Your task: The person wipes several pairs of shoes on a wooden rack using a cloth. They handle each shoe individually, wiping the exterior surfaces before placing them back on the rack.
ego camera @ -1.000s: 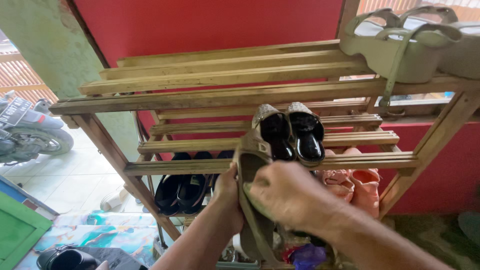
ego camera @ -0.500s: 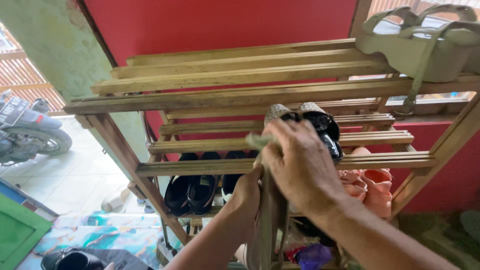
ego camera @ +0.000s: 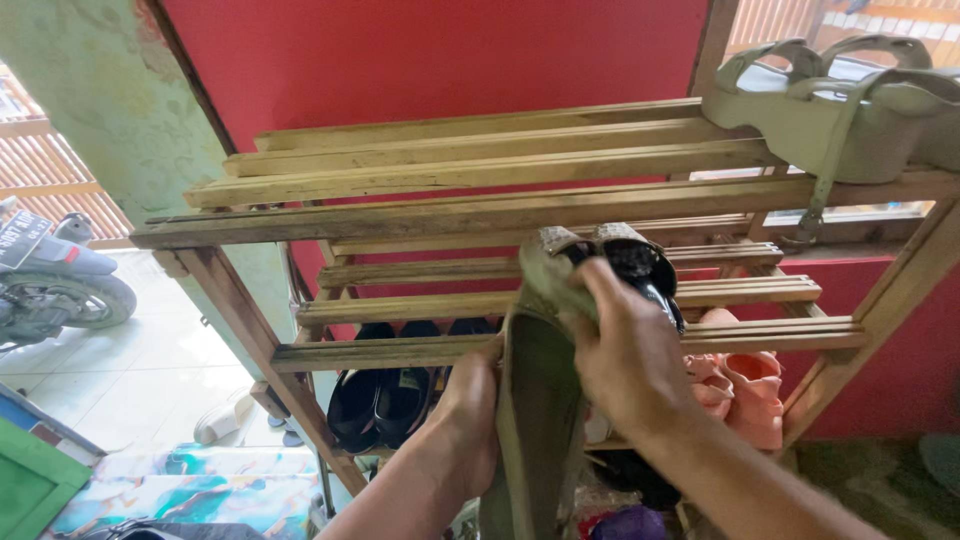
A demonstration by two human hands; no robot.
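Observation:
An olive-green sandal point(ego camera: 535, 400) stands upright in front of a wooden slatted shoe rack point(ego camera: 470, 215). My left hand point(ego camera: 468, 405) grips it from the left side. My right hand point(ego camera: 625, 355) closes over its upper end, fingers wrapped round the top. Right behind my right hand a pair of black glossy slippers point(ego camera: 640, 265) lies on the middle shelf, partly hidden.
A pair of olive platform sandals point(ego camera: 820, 110) sits on the top shelf at right. Black shoes point(ego camera: 385, 400) and pink shoes point(ego camera: 745, 385) are on a lower shelf. A motorbike point(ego camera: 50, 285) stands outside at left, and a green board point(ego camera: 30, 480) lies at the bottom left.
The sandal has risen higher and turned more upright. My right hand has slid along it up to its top end, while my left hand keeps its grip.

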